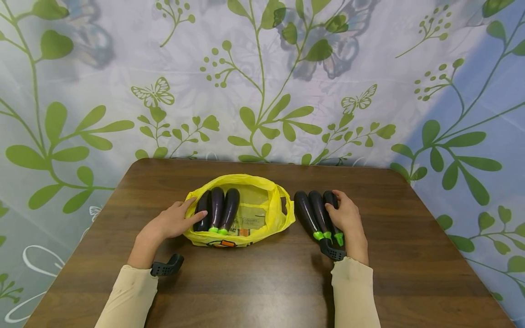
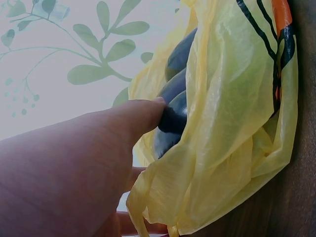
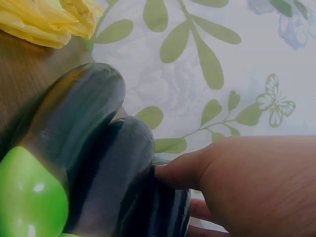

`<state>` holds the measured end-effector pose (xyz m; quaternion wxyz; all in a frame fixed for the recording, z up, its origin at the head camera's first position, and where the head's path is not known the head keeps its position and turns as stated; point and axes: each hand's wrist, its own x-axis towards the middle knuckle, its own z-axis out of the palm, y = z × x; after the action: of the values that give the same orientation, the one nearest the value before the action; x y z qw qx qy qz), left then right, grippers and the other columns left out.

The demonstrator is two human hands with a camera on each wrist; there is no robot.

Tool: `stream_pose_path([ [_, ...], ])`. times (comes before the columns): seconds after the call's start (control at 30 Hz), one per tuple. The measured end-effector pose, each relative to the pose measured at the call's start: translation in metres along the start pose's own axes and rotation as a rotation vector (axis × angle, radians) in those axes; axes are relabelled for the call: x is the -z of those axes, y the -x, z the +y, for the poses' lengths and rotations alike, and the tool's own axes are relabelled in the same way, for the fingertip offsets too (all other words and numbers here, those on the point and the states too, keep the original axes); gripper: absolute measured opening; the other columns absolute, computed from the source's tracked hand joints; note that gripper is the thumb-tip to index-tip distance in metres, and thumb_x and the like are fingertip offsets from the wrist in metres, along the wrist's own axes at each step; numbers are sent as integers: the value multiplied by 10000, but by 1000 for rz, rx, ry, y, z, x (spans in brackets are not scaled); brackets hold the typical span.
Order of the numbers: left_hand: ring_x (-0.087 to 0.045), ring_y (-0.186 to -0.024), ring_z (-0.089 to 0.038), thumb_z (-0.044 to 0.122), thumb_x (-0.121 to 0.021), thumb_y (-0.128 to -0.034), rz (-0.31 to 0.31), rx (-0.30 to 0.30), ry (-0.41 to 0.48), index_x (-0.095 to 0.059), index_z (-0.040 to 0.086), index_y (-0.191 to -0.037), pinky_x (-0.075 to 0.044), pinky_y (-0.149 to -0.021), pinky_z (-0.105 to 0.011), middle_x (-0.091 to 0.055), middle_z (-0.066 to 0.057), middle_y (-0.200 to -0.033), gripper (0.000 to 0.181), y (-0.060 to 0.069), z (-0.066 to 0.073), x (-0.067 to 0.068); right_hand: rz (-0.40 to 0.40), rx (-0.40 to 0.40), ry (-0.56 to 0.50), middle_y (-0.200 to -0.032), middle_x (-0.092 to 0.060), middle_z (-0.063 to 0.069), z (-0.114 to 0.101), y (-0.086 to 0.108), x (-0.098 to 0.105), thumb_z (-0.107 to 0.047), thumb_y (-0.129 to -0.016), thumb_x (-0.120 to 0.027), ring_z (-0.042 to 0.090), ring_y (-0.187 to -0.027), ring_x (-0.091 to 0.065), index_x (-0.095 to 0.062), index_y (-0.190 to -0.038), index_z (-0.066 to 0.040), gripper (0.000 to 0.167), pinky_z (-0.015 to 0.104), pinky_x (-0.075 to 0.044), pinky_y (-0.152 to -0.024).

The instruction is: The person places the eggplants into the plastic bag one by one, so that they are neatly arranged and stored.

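Observation:
A yellow plastic bag (image 1: 256, 238) lies with its mouth spread open on the table. Three dark purple eggplants with green stem ends are inside its left part, the middle eggplant (image 1: 216, 207) among them. My left hand (image 1: 172, 221) holds the bag's left side, its thumb over the rim against the nearest eggplant (image 2: 174, 116); some fingers are hidden behind the plastic. Right of the bag, three more eggplants lie side by side, the left eggplant (image 1: 305, 212) closest to it. My right hand (image 1: 347, 216) grips the rightmost eggplant (image 3: 165, 210), thumb on its left side, fingers beyond it.
The brown wooden table (image 1: 254, 287) ends at a back edge against a patterned cloth (image 1: 184, 91) with green leaves and butterflies. A bag handle (image 1: 289, 212) sticks out toward the loose eggplants. Black wrist mounts (image 1: 166, 266) sit on both wrists.

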<state>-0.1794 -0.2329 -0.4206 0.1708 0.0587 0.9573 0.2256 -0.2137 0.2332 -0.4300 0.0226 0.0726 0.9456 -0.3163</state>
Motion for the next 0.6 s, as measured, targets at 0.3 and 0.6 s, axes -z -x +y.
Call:
stream_pose_path([
  [0.3, -341, -1405, -630, 712, -418, -1007, 3, 0, 1, -226, 45, -1641, -340, -1079, -753, -245, -402, -1597, 940, -1, -1, 0, 18, 12, -5, -1579, -395, 300, -4, 1, 2, -231, -1050, -533, 520, -1410, -406, -341, -1587, -39, 602, 647, -348, -1140],
  [0.6, -347, -1407, -622, 698, -421, -1012, 5, 2, -1, -229, 43, -1640, -345, -1081, -747, -254, -402, -1593, 927, -1, -1, 0, 17, 12, -25, -1595, -374, 295, -9, 3, 5, -245, -1061, -531, 517, -1424, -389, -325, -1600, -50, 609, 656, -346, -1141],
])
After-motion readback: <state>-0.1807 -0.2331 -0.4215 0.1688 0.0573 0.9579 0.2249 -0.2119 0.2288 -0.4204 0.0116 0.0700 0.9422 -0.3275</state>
